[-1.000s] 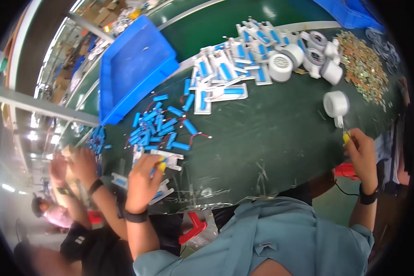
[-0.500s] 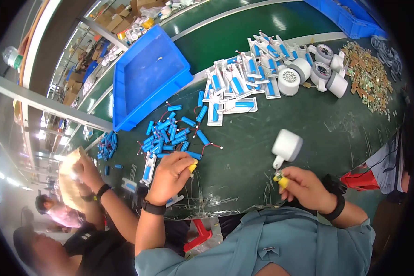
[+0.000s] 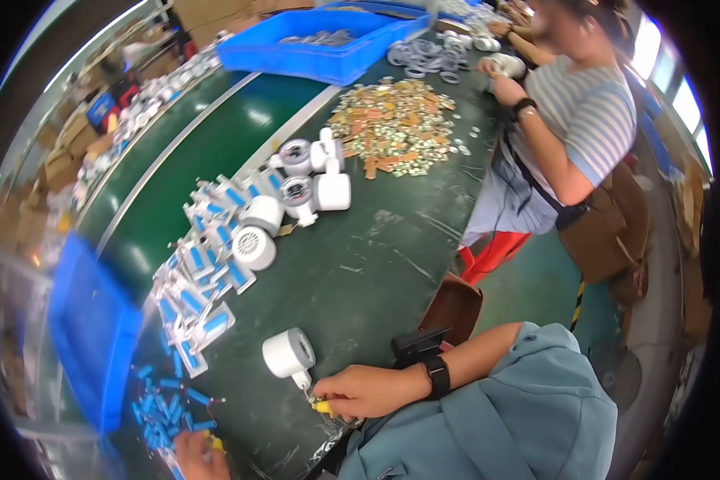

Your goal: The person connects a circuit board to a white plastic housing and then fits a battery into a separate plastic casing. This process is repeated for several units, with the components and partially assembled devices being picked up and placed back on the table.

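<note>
A blue rectangular plastic tray (image 3: 92, 336) stands at far left. Beside it, loose blue cylindrical cells with red wires (image 3: 162, 412) lie heaped on the dark green table (image 3: 344, 304). The left hand (image 3: 196, 458) is at the heap's near edge, yellow showing at its fingertips; its grip cannot be told. Flat white plastic holders fitted with blue cells (image 3: 214, 323) are piled beyond. A white cylindrical housing with grey rim (image 3: 286, 353) is over the table, its stem toward the right hand (image 3: 368, 392), whose fingers pinch a thin piece at the stem's end.
</note>
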Demonstrator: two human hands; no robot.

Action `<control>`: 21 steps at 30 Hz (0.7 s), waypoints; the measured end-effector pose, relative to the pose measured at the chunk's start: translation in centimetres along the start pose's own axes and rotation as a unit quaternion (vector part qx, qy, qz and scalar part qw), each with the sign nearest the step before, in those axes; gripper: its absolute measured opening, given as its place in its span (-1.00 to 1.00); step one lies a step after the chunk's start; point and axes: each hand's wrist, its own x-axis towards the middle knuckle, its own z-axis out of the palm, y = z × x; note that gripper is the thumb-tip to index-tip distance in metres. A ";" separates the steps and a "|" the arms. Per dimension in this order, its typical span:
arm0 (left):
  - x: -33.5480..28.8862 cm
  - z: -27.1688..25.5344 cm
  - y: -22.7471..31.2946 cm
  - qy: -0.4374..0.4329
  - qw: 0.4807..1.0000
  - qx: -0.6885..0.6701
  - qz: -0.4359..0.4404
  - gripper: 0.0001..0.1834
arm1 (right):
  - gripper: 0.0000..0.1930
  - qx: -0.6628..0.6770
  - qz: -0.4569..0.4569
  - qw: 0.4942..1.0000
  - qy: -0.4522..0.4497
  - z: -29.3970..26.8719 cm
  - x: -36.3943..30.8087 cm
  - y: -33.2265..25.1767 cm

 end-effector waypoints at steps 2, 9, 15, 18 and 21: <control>0.1 1.0 -0.8 -0.010 1.000 -0.013 0.018 -0.73 | -0.79 -0.006 -0.008 1.000 0.005 -0.3 -0.2 0.3; 0.9 0.8 1.4 0.001 0.999 0.001 0.032 -0.70 | -0.81 -0.028 -0.061 0.997 0.034 0.1 -0.4 1.3; 0.5 1.5 0.3 -0.026 1.000 0.003 0.016 -0.72 | -0.84 -0.022 -0.066 0.997 0.033 -0.1 -0.5 0.8; -0.2 1.4 1.2 -0.021 0.999 -0.021 -0.036 -0.71 | -0.84 -0.028 -0.099 0.994 0.035 0.5 -0.1 1.5; -0.8 3.8 -2.8 -0.016 0.992 -0.096 -0.079 -0.69 | -0.84 -0.037 -0.117 0.991 0.045 0.7 -0.4 1.8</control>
